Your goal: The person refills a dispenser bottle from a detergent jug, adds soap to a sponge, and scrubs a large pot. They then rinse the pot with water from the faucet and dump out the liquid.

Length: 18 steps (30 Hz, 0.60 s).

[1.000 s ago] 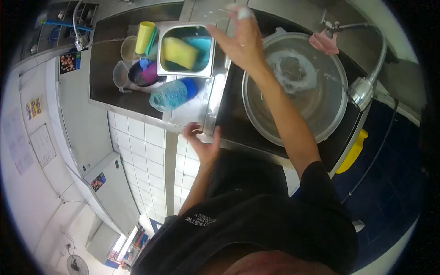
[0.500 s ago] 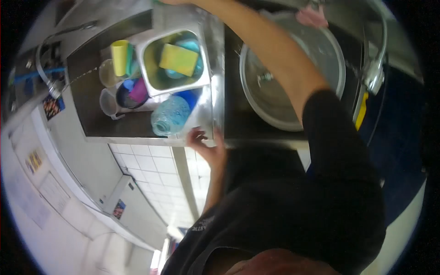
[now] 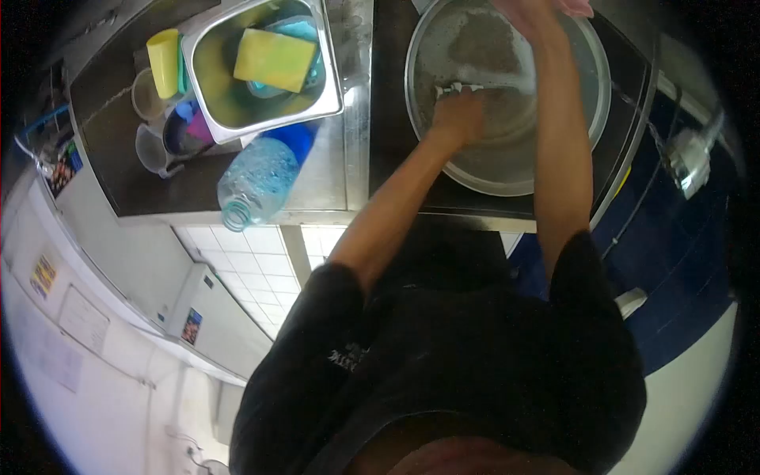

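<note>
A large round metal basin (image 3: 495,190) sits under both my arms, its inside wet with whitish streaks. My left hand (image 3: 459,119) is down in it, fingers curled closed against a small pale metallic piece (image 3: 461,87), whose kind I cannot make out. At the basin's far side is my right hand (image 3: 532,17), blurred and partly cut off by the top edge, so its fingers are unclear. Beside it hangs a pink cloth (image 3: 578,8); whether the hand touches it is hidden.
To the left, a steel container (image 3: 336,99) holds a yellow-green sponge (image 3: 273,59) and blue items. A clear blue bottle (image 3: 257,182) lies at the counter edge. Nearby are a yellow cup (image 3: 163,63), a clear jug (image 3: 152,150) and a dark bowl (image 3: 178,134). A metal tap (image 3: 687,162) stands right.
My left hand has gone from the counter edge by the bottle into the basin. My right arm has swung back from the upper left to the basin's right side. The view has shifted.
</note>
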Each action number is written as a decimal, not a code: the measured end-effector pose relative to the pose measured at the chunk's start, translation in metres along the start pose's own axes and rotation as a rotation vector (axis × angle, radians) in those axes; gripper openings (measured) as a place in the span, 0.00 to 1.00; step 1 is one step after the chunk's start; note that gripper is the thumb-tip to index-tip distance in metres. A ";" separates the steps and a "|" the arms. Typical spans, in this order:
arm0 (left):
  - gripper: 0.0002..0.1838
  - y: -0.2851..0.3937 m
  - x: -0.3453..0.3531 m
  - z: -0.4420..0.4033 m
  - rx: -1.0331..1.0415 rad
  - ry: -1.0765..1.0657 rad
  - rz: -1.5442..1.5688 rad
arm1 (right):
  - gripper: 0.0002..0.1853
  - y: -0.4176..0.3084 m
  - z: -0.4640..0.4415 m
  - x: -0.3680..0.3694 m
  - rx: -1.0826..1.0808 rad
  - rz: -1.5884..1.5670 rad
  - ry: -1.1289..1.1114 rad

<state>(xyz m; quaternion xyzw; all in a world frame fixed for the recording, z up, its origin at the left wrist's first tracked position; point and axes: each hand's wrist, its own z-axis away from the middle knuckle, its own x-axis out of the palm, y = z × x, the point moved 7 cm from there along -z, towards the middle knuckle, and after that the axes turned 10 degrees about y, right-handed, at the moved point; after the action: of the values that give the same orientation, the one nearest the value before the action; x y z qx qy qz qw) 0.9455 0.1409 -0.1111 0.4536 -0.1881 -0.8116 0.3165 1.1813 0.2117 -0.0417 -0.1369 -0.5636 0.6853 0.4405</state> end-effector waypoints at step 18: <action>0.27 -0.004 0.036 0.008 -0.468 0.184 0.234 | 0.40 0.185 0.197 -0.226 0.166 1.148 0.461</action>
<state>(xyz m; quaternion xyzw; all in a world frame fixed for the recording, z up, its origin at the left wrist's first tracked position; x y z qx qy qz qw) 0.9236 0.1189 -0.1315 0.4151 -0.0174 -0.7463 0.5201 1.0929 -0.0840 -0.2125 -0.5276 -0.2355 0.8072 0.1212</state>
